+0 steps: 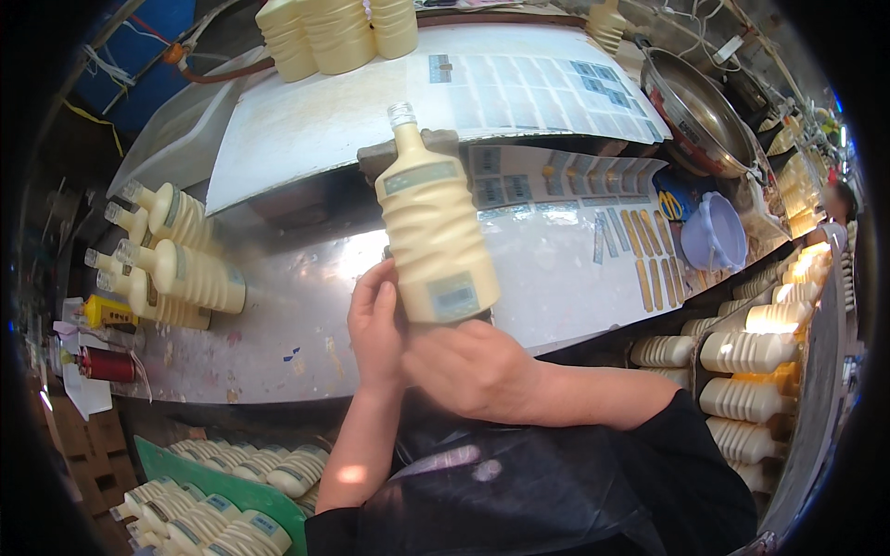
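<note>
A cream, ripple-sided bottle [436, 232] with a clear glass neck lies in the middle, its neck pointing away from me and its shoulder at a dark block-like rest [380, 156]. Pale blue labels show on its shoulder and near its base. My left hand [375, 324] is closed against the bottle's lower left side, part of its fingers hidden behind it. Across the bottle's base lies my right hand [473, 366], smeared by motion, its fingers curled under and mostly hidden.
Several similar bottles [190, 269] lie at left. Label sheets [528, 93] cover the white board behind; gold strips [654, 259] lie at right beside a lilac bucket [714, 232] and a metal pan [700, 107]. More bottles fill a green-walled crate [232, 477] and the right-hand rack [746, 398].
</note>
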A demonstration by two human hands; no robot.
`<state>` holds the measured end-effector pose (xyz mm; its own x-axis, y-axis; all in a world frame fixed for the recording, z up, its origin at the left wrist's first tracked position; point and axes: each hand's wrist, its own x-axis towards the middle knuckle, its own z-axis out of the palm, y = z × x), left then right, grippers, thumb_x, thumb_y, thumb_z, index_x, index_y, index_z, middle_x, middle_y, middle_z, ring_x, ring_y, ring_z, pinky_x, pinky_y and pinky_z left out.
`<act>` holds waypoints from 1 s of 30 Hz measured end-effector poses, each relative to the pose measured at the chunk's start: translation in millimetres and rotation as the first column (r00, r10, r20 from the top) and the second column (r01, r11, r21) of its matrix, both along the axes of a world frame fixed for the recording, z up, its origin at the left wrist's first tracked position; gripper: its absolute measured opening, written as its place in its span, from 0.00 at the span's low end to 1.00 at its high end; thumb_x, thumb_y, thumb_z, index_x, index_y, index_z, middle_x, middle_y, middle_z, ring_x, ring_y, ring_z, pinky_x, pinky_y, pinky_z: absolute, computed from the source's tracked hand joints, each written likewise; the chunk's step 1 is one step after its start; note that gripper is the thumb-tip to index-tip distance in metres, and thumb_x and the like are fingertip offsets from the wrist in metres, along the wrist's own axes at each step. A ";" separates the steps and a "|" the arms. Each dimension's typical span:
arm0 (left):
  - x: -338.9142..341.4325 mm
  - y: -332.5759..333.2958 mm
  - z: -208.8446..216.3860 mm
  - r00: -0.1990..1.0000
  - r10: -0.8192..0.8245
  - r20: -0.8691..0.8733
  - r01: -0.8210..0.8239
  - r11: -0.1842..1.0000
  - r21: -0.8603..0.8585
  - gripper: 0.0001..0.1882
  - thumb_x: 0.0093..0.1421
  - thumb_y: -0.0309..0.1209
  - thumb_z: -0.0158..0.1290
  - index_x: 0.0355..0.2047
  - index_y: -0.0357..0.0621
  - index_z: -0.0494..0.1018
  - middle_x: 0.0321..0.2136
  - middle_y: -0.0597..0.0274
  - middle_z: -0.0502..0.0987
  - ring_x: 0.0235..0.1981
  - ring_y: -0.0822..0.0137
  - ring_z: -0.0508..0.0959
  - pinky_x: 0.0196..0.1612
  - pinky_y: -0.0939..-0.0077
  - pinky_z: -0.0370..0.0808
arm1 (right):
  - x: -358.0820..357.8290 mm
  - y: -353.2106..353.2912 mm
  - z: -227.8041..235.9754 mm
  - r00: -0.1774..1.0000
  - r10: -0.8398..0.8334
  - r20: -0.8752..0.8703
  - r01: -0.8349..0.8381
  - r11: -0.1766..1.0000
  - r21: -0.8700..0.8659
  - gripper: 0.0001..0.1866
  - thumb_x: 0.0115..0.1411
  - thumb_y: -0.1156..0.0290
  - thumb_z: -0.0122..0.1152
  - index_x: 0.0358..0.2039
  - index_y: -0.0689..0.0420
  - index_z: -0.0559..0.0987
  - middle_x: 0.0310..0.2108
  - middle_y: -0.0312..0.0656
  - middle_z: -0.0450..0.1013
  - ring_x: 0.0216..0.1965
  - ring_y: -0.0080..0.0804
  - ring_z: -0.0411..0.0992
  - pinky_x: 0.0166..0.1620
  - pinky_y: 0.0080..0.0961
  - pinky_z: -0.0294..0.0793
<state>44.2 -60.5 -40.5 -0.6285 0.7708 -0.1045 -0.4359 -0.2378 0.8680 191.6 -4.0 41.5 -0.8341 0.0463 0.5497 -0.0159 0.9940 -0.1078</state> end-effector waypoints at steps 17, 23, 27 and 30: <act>14.2 -2.9 -2.6 0.974 0.052 -0.218 -0.069 0.995 -0.074 0.20 0.74 0.33 0.42 0.61 0.33 0.68 0.55 0.56 0.72 0.56 0.66 0.70 0.64 0.68 0.63 | 23.4 26.0 9.0 0.806 -0.588 0.068 0.546 0.694 -0.469 0.10 0.59 0.71 0.67 0.40 0.55 0.78 0.16 0.41 0.74 0.16 0.42 0.75 0.23 0.36 0.72; 27.1 5.8 0.1 0.655 -0.018 -0.756 -0.272 0.927 -0.258 0.29 0.71 0.43 0.50 0.63 0.34 0.62 0.56 0.49 0.66 0.59 0.55 0.65 0.66 0.59 0.60 | 15.4 20.4 2.9 0.814 -0.565 0.134 0.561 0.707 -0.431 0.12 0.59 0.70 0.66 0.41 0.55 0.75 0.15 0.42 0.73 0.17 0.43 0.75 0.23 0.37 0.73; 28.9 8.0 -2.0 0.523 -0.033 -0.852 -0.326 0.915 -0.236 0.33 0.71 0.49 0.50 0.64 0.33 0.61 0.54 0.48 0.66 0.57 0.53 0.65 0.65 0.57 0.58 | 33.4 38.1 -9.1 0.771 -0.624 0.130 0.600 0.642 -0.478 0.10 0.59 0.71 0.65 0.41 0.54 0.75 0.13 0.40 0.69 0.14 0.39 0.71 0.21 0.34 0.68; 27.0 9.2 -2.5 0.505 -0.030 -0.863 -0.327 0.918 -0.223 0.33 0.71 0.49 0.49 0.64 0.33 0.60 0.54 0.47 0.66 0.57 0.52 0.65 0.65 0.56 0.58 | 34.6 35.4 -7.9 0.782 -0.618 0.078 0.557 0.638 -0.533 0.11 0.60 0.71 0.66 0.41 0.54 0.75 0.12 0.38 0.66 0.13 0.35 0.68 0.20 0.32 0.64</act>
<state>71.2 -51.3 -43.0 -0.6528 0.6855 0.3225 0.5510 0.1373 0.8232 226.2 31.5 33.6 -0.4735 0.7977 0.3734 0.5108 0.5941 -0.6215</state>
